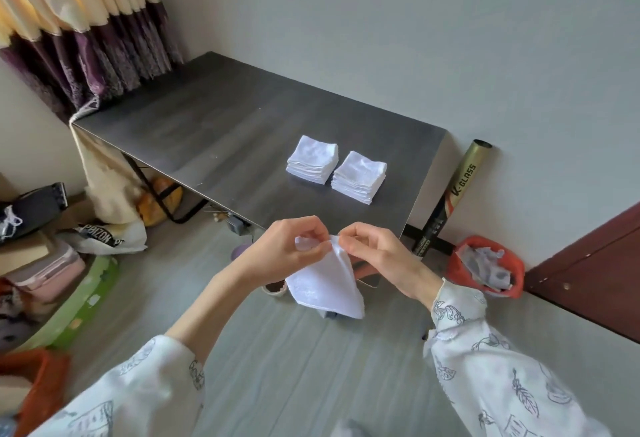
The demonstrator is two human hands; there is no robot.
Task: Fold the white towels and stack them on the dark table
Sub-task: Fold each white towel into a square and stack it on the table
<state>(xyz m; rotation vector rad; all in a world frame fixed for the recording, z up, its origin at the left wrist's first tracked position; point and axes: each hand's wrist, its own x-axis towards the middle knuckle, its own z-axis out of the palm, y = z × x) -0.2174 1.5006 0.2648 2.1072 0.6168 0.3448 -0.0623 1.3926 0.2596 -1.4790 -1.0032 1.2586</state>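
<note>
both hands, left hand (294,242) and right hand (372,246), pinch the towel (325,284) top corner. it hangs below the fingers. the stacks (336,168) lie ahead on the worktop (207,125).

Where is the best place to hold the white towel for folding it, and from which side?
Pinch the white towel at its top corners from above, as the left hand and right hand do now: it hangs limp, so its weight pulls it flat.

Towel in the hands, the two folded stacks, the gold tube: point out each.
towel in the hands (325,286), head view, on the hanging cloth below the fingers.
left stack (312,159), head view, on its top towel.
right stack (360,175), head view, on its top towel.
gold tube (459,187), head view, on the lettered side.
</note>
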